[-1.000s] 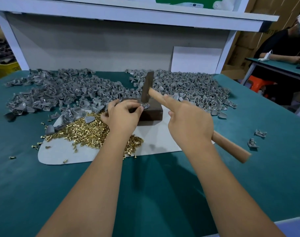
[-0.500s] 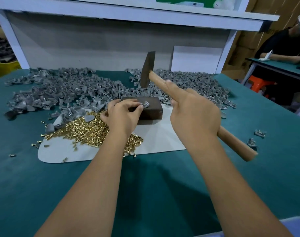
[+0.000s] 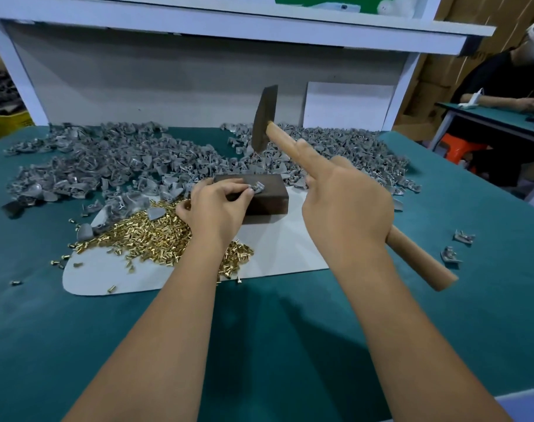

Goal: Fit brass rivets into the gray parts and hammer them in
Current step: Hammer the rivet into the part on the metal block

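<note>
Hammer (image 3: 263,118) raised, handle running back-left, head above gray part (image 3: 256,187).

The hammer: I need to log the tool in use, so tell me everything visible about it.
The hammer has a dark, worn-looking metal head, narrow and tapering upward, on a pale round wooden handle. The right hand grips the handle about midway, index finger stretched along it toward the head; the butt end sticks out behind the hand. It is raised in the air, head tilted, above and behind the dark block, touching nothing but the hand.
</note>
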Action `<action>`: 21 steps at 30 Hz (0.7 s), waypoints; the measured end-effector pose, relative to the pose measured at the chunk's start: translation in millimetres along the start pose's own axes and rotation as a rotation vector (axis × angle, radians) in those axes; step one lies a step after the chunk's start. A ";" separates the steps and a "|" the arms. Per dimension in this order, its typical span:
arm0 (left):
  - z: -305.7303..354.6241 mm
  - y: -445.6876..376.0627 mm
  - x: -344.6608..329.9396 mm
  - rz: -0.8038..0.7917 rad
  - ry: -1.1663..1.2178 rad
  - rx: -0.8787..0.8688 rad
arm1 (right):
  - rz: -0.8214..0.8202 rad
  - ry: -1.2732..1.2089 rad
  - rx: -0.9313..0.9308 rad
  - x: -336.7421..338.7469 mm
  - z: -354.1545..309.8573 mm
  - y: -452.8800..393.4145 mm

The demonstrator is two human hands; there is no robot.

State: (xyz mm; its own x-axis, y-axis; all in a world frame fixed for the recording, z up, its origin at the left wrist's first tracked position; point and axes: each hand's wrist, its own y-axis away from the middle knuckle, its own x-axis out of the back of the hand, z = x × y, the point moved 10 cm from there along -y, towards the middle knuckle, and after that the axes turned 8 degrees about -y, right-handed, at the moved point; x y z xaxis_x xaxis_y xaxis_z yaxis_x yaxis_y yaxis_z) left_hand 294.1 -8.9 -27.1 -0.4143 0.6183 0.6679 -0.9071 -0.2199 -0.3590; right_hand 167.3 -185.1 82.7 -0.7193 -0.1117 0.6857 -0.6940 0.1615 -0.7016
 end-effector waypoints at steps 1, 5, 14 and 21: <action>0.1 0.4 1.2 0.001 0.004 0.002 | -0.023 -0.010 -0.002 -2.3 -1.2 2.3; -2.3 -0.2 -1.4 -0.034 0.039 0.033 | -0.206 -0.025 0.042 -29.1 -5.0 18.3; -1.0 1.0 -0.9 -0.023 0.062 0.021 | -0.138 -0.009 0.021 -21.6 3.7 12.7; 2.7 2.0 2.2 0.004 0.009 -0.001 | -0.001 -0.002 0.049 -5.4 -0.5 4.7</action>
State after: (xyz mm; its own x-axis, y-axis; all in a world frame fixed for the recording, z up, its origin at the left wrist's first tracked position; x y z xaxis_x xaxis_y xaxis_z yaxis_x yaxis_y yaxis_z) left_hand 291.2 -10.0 -24.6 -0.4176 0.6239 0.6606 -0.9051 -0.2219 -0.3626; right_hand 167.9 -183.3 75.8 -0.7187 -0.1135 0.6860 -0.6953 0.1134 -0.7097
